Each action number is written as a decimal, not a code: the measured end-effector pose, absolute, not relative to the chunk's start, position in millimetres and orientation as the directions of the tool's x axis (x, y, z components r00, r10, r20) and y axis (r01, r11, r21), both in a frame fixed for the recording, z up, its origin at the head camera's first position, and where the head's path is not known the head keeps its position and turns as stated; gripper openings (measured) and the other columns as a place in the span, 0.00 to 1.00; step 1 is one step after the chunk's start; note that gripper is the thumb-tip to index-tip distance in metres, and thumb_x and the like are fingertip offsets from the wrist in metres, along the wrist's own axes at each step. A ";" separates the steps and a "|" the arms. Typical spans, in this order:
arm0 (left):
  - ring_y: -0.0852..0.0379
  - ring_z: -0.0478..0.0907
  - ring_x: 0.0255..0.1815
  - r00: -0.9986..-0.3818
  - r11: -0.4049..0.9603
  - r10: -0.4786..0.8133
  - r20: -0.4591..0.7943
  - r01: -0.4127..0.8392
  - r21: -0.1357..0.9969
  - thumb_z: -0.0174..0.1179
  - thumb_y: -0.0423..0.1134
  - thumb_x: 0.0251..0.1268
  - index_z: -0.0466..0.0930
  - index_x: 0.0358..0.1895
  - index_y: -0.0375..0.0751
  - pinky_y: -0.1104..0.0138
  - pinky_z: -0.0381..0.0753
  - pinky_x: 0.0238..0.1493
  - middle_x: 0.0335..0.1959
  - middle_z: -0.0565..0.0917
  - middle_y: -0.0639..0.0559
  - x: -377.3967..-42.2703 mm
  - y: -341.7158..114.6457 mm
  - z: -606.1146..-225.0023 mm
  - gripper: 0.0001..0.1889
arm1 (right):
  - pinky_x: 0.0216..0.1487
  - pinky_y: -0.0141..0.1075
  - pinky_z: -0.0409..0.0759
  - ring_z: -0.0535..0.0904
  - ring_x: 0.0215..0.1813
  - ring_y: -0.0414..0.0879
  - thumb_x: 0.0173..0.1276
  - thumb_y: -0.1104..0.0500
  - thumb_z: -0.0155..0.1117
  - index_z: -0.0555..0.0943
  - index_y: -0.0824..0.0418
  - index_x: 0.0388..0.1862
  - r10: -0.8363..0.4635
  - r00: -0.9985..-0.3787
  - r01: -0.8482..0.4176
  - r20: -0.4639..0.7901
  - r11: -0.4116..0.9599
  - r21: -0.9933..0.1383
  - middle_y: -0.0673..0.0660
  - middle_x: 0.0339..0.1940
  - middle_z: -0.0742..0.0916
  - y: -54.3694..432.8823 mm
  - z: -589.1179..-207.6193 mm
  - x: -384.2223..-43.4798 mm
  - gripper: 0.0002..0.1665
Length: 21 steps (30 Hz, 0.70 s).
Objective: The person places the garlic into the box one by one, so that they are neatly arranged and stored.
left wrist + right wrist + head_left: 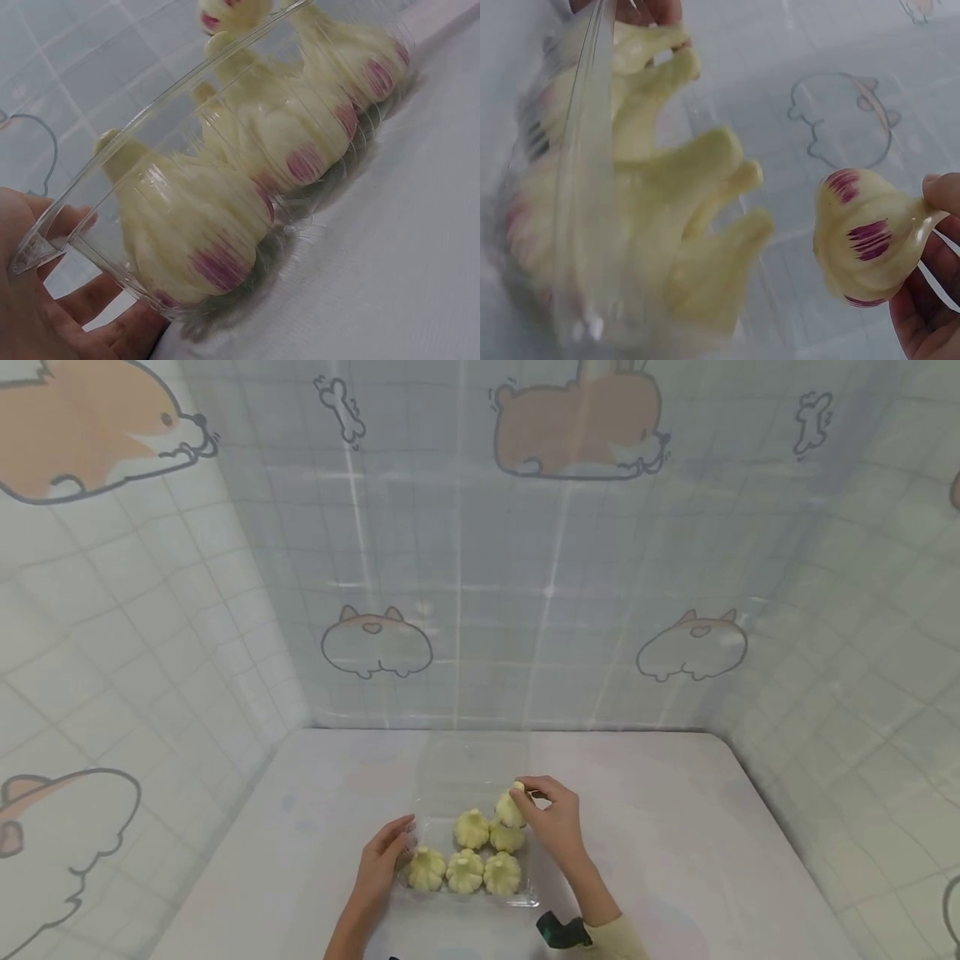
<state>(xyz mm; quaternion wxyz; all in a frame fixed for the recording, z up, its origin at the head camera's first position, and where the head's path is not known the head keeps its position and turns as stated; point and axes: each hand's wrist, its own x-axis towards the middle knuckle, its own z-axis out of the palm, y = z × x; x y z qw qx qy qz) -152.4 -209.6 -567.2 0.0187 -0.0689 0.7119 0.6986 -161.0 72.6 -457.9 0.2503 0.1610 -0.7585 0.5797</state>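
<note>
My right hand (553,818) pinches a garlic bulb (866,238) by its stem, lifted above the back right of a clear plastic container (525,897). The bulb is cream with purple streaks and looks like a model. Inside the container several similar garlic bulbs (187,225) sit with stems up, three of them along the front. My left hand (377,864) rests against the container's left side, its fingers (94,296) touching the outside of the wall. Part of the left hand is seen only through the clear plastic.
The container's clear lid (472,760) lies folded back behind it on the white table (637,802). Walls with tile lines and cartoon dogs (585,427) enclose the table at the back and both sides. A dark green band (562,931) is around the right wrist.
</note>
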 end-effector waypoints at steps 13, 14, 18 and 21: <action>0.47 0.73 0.58 -0.987 0.011 -0.074 -0.145 -0.146 0.989 0.48 0.37 0.77 0.69 0.67 0.35 0.67 0.79 0.51 0.66 0.70 0.34 -144.7 -206.0 -564.2 0.20 | 0.31 0.33 0.81 0.79 0.32 0.40 0.60 0.59 0.73 0.87 0.56 0.41 -0.116 -0.818 -0.572 0.564 0.266 -0.776 0.45 0.33 0.86 34.6 -485.4 -178.0 0.09; 0.47 0.74 0.57 -0.988 0.010 -0.072 -0.139 -0.140 0.990 0.48 0.37 0.77 0.68 0.67 0.34 0.67 0.79 0.52 0.66 0.70 0.34 -144.1 -205.7 -563.6 0.20 | 0.31 0.33 0.81 0.79 0.32 0.40 0.61 0.59 0.73 0.87 0.56 0.41 -0.133 -0.814 -0.578 0.565 0.269 -0.770 0.45 0.34 0.86 31.3 -485.8 -178.8 0.09; 0.48 0.74 0.56 -0.990 0.021 -0.073 -0.122 -0.124 0.992 0.49 0.38 0.77 0.68 0.67 0.34 0.67 0.79 0.51 0.65 0.70 0.34 -146.2 -204.9 -562.3 0.21 | 0.32 0.31 0.81 0.78 0.32 0.38 0.62 0.57 0.72 0.87 0.56 0.42 -0.192 -0.803 -0.596 0.565 0.290 -0.749 0.46 0.34 0.86 19.9 -484.4 -183.7 0.09; 0.51 0.75 0.55 -0.989 0.028 -0.080 -0.127 -0.130 0.991 0.50 0.40 0.76 0.69 0.67 0.36 0.67 0.80 0.50 0.65 0.71 0.35 -150.3 -204.4 -561.5 0.21 | 0.32 0.30 0.80 0.78 0.32 0.36 0.62 0.57 0.72 0.87 0.54 0.42 -0.215 -0.805 -0.594 0.554 0.304 -0.745 0.45 0.34 0.86 14.7 -480.8 -187.9 0.09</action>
